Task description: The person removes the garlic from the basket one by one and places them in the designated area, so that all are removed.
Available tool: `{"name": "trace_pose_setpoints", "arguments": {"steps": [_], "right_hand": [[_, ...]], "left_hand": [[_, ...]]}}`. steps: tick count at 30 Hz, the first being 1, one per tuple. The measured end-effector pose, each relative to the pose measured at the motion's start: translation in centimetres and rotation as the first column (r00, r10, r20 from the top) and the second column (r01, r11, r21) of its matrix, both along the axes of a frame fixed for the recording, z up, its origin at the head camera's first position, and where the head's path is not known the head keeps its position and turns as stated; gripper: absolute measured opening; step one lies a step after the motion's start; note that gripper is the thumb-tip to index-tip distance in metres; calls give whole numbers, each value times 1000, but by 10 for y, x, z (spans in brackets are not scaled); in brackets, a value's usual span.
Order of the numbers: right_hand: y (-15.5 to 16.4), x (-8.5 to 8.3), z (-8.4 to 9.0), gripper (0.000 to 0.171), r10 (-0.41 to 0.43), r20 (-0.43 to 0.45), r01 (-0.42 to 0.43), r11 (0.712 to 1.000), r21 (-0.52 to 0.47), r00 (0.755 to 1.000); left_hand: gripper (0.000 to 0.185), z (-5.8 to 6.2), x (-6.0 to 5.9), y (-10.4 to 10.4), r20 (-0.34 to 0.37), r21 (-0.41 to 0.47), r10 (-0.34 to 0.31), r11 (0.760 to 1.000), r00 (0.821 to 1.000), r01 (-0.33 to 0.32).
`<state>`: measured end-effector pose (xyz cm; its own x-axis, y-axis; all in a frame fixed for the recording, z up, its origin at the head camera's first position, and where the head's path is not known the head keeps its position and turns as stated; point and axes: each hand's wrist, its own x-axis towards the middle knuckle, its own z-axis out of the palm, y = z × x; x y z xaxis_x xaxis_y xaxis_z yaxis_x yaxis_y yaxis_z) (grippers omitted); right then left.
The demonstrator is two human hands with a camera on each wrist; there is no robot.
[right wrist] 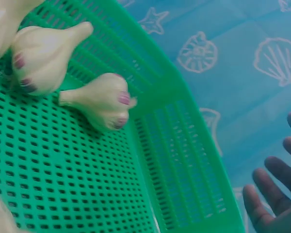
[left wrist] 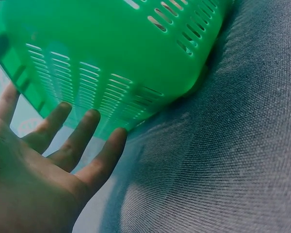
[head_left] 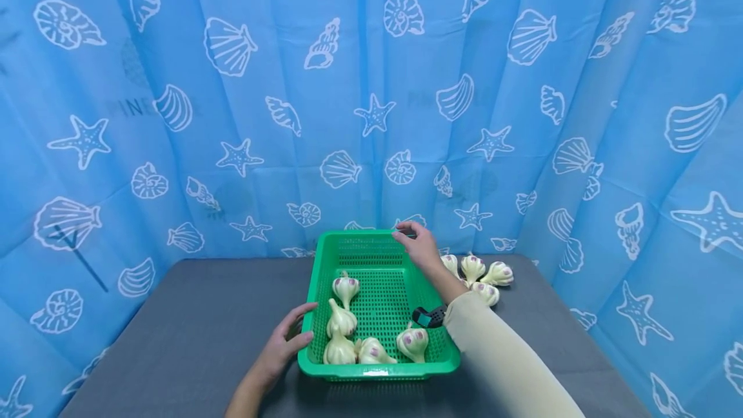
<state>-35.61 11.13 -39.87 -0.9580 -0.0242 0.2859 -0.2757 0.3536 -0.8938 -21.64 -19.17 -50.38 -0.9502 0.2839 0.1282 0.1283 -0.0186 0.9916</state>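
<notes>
A green plastic basket (head_left: 313, 276) with slotted walls holds several garlic bulbs (head_left: 371, 351), most of them along its near and left sides. My left hand (head_left: 277, 350) is at the basket's left wall, thumb and fingertips right at the rim; in the left wrist view its fingers (left wrist: 80, 133) are spread beside the slotted side. Over the far right corner reaches my right hand (head_left: 419, 249), holding nothing. Its fingers (right wrist: 270, 190) look loose and apart just outside the rim in the right wrist view. Two whole bulbs show clearly there, one garlic bulb (right wrist: 99, 102) near the basket's corner.
More garlic bulbs (head_left: 498, 273) lie in a cluster on the grey tabletop (head_left: 220, 315), right of the basket and partly behind my right forearm. A black wristband (head_left: 428, 317) is on that arm. Close behind the table hangs a blue curtain (head_left: 348, 121) with white shell prints.
</notes>
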Motion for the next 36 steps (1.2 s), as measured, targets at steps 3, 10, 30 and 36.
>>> {"name": "trace_pose_setpoints", "arguments": {"steps": [3, 10, 30, 36], "right_hand": [[-9, 4, -3, 34, 38, 54, -41, 997, 59, 998], [-23, 11, -11, 37, 132, 157, -149, 984, 96, 979], [-63, 10, -36, 50, 365, 326, -473, 801, 367, 872], [-74, 14, -39, 49, 373, 336, -490, 774, 401, 865]], "left_hand": [[52, 0, 0, 0, -10, 1, -16, 1000, 1000, 16], [53, 1, 3, 2, -18, 17, -34, 999, 999, 34], [52, 3, 3, 1, -46, -2, -8, 1000, 999, 8], [51, 5, 3, 1, -40, -23, 5, 1000, 999, -6]]}}
